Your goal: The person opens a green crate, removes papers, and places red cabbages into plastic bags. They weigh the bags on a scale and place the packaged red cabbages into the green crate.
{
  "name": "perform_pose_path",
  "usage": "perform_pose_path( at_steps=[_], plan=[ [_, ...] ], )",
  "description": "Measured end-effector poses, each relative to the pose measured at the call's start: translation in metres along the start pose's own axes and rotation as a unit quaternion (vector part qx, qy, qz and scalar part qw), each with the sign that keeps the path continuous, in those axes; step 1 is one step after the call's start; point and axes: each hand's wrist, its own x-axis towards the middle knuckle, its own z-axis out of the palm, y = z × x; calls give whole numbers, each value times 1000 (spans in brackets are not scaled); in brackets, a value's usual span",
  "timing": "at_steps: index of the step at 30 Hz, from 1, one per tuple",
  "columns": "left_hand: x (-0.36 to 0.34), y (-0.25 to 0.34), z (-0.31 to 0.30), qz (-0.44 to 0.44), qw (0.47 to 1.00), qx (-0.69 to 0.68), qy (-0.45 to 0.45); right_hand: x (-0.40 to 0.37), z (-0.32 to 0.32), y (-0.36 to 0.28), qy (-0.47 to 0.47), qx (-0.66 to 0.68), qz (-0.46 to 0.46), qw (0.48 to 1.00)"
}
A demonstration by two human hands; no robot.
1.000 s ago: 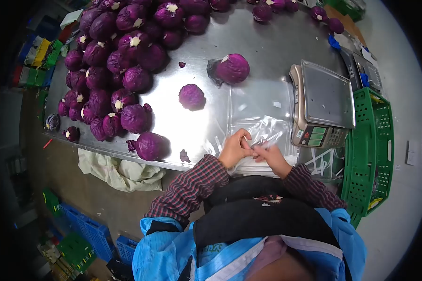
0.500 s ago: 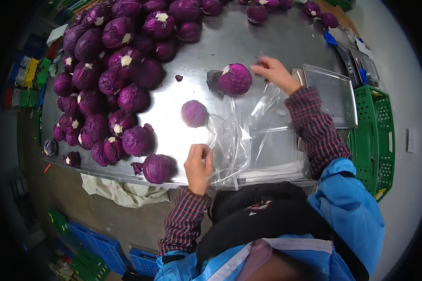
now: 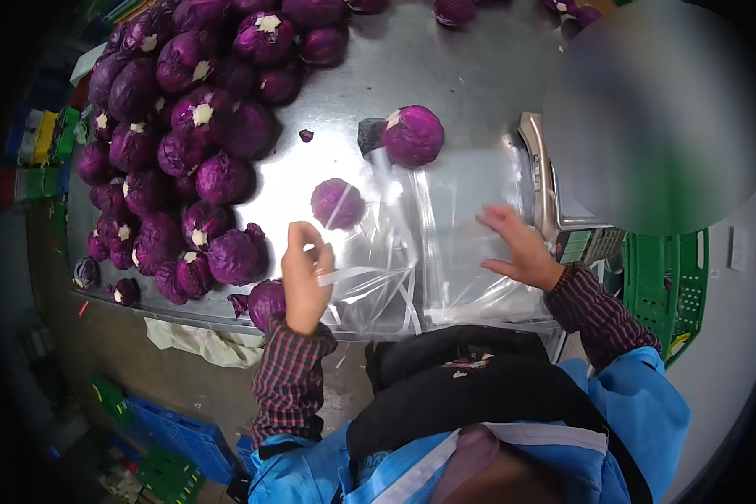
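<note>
My left hand (image 3: 307, 277) is at the table's front with its fingers curled round, and a clear plastic strip (image 3: 349, 273) runs out from it. Crumpled clear plastic (image 3: 374, 290) lies to its right. Just beyond that hand is a small red cabbage (image 3: 338, 203), and another cabbage (image 3: 266, 304) is partly hidden behind the wrist. My right hand (image 3: 521, 249) hovers with thumb and fingers apart over a stack of flat clear plastic bags (image 3: 462, 210). Past the bags, a larger red cabbage (image 3: 416, 136) rests beside a dark square patch (image 3: 370, 134).
A big heap of red cabbages (image 3: 176, 143) covers the left of the metal table (image 3: 479, 76). On the right stand a metal-edged device (image 3: 539, 172) and green crates (image 3: 668, 294). A round blur hides the upper right. Blue crates (image 3: 181, 437) sit on the floor at lower left.
My right hand has drawn back from the larger cabbage to over the bags, its fingers spreading. My left hand has moved left, pulling plastic along. The blurred patch has appeared.
</note>
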Motion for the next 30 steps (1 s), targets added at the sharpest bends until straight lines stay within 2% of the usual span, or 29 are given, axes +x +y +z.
perform_pose_path(
  at_steps=[1,2,4,5,6,7,8,9,10,11,12,13,14,16,18,20,22,23,24,25,26,27,28,29,30],
  plan=[
    [3,6,7,-25,998,-15,-53,15,-9,-25,68,-33,-148,986],
    [9,27,19,-16,996,24,-88,31,-19,-46,137,-71,-290,945],
    [15,42,41,19,988,-19,-150,58,-43,-101,23,-141,-369,918],
    [20,36,45,107,978,15,-176,66,-30,-89,-22,-134,-311,941],
    [24,37,44,106,975,3,-195,67,-13,-65,-63,-129,-237,961],
    [28,46,35,9,971,8,-237,66,-4,-48,-94,-65,-175,978],
    [35,22,33,7,970,-32,-243,63,-6,-34,-117,1,-108,987],
    [35,62,30,-96,959,-36,-263,59,-15,-29,-98,59,-115,987],
    [40,47,31,8,962,18,-274,52,-19,-26,-82,121,-130,981],
    [39,53,35,55,953,-32,-296,47,-17,-24,-73,118,-107,985],
    [46,47,28,114,924,46,-362,46,-12,-21,-75,295,-66,950],
    [50,45,31,108,894,-39,-433,50,-9,-18,-80,464,-32,882],
    [53,44,31,97,859,-120,-487,52,-15,-18,-92,467,-39,878],
    [62,45,40,134,818,-169,-533,54,-29,-21,-80,619,119,772],
    [63,20,51,69,863,-88,-493,64,-12,6,19,593,142,792],
    [70,14,69,-104,912,-165,-360,71,-10,41,11,599,162,784],
    [91,-5,91,-117,957,-113,-240,97,-5,65,81,489,220,840],
    [103,-9,106,-120,968,-136,-174,119,0,74,72,491,216,841],
    [117,-14,119,-123,973,-158,-110,144,8,83,203,359,142,900],
    [136,-29,133,-124,974,-157,-106,167,16,92,328,210,61,919],
    [154,-49,147,-2,1000,-11,8,187,24,100,325,212,59,920],
    [163,-60,152,120,976,138,118,205,34,107,279,168,150,934],
    [166,-60,151,120,976,140,119,219,44,117,231,121,238,935],
    [168,-59,150,47,988,121,87,229,60,134,232,122,239,935],
    [169,-58,150,-27,993,102,53,237,81,153,229,244,235,912]
  ],
)
